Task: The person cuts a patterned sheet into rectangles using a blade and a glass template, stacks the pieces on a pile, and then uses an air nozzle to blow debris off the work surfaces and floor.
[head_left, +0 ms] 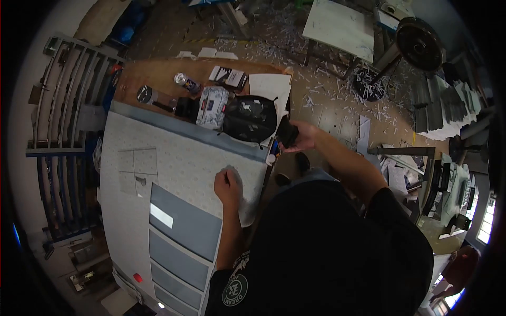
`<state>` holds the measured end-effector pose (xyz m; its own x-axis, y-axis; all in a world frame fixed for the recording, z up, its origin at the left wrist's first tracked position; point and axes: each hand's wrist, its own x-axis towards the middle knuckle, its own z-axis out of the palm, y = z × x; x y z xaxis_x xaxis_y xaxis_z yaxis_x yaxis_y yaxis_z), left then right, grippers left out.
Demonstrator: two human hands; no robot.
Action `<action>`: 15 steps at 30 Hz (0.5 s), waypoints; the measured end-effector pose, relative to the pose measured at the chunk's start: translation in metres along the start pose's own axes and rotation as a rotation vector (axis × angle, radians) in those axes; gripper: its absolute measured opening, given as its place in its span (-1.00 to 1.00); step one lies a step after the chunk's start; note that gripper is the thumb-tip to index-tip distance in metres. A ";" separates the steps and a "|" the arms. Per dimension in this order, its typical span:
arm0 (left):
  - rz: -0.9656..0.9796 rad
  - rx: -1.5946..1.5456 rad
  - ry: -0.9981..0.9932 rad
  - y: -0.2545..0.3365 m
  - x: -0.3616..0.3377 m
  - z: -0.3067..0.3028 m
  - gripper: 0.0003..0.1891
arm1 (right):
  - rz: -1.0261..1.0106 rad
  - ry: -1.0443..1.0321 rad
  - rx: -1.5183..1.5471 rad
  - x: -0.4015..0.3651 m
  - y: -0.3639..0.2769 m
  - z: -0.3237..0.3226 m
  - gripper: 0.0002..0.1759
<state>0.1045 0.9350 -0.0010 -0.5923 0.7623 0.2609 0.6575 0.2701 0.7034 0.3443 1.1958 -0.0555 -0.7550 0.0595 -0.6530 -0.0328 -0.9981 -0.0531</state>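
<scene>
My right hand (304,137) is out past the table's right edge, its fingers closed round a dark flat object (286,132) about the size of a phone. My left hand (226,185) is curled over the pale patterned sheet (184,150) on the table; whatever its fingers may hold is hidden. Nearest to my right hand, on the table, lies a black bag (250,118). A grey-white patterned pouch (212,107) lies beside the bag.
On the table's brown end stand a can (186,82), a clear bottle (156,98) and a small box (228,78). Grey panels (182,247) lie on the near side. Paper strips litter the floor (316,95). A fan (419,45) and paper stacks (448,105) are at right.
</scene>
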 end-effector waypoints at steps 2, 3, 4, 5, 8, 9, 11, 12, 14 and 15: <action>-0.008 0.005 0.001 -0.004 -0.001 0.003 -0.81 | 0.013 0.025 0.036 0.007 -0.010 0.000 -0.40; -0.027 0.008 -0.009 -0.004 -0.002 0.003 -0.81 | 0.001 0.097 0.024 0.008 -0.011 0.006 -0.40; -0.049 0.018 -0.024 -0.003 -0.002 0.001 -0.81 | -0.039 0.103 0.027 0.013 -0.011 0.004 -0.40; -0.022 -0.004 -0.032 -0.002 -0.002 0.002 -0.81 | -0.031 0.113 -0.021 0.021 -0.012 -0.002 -0.38; -0.020 0.014 -0.050 -0.002 -0.004 -0.001 -0.80 | -0.081 0.124 -0.070 0.011 -0.002 -0.010 -0.36; -0.011 0.019 -0.048 0.000 -0.005 -0.002 -0.80 | -0.115 0.120 -0.085 0.004 0.002 -0.012 -0.38; 0.012 0.006 -0.045 0.000 0.001 -0.002 -0.80 | -0.159 0.099 -0.060 -0.017 0.010 -0.031 -0.47; -0.031 -0.059 -0.030 0.002 0.000 -0.001 -0.80 | -0.163 0.076 -0.048 -0.030 0.012 -0.047 -0.57; -0.105 -0.115 0.008 0.000 -0.010 -0.002 -0.80 | -0.217 0.164 -0.024 -0.052 0.017 -0.081 -0.66; -0.135 -0.153 0.024 -0.003 -0.011 -0.003 -0.78 | -0.262 0.233 -0.020 -0.059 0.015 -0.104 -0.64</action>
<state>0.1076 0.9242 -0.0035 -0.6823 0.7107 0.1716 0.4941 0.2753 0.8246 0.4562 1.1789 -0.0961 -0.5525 0.3185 -0.7703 -0.1910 -0.9479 -0.2550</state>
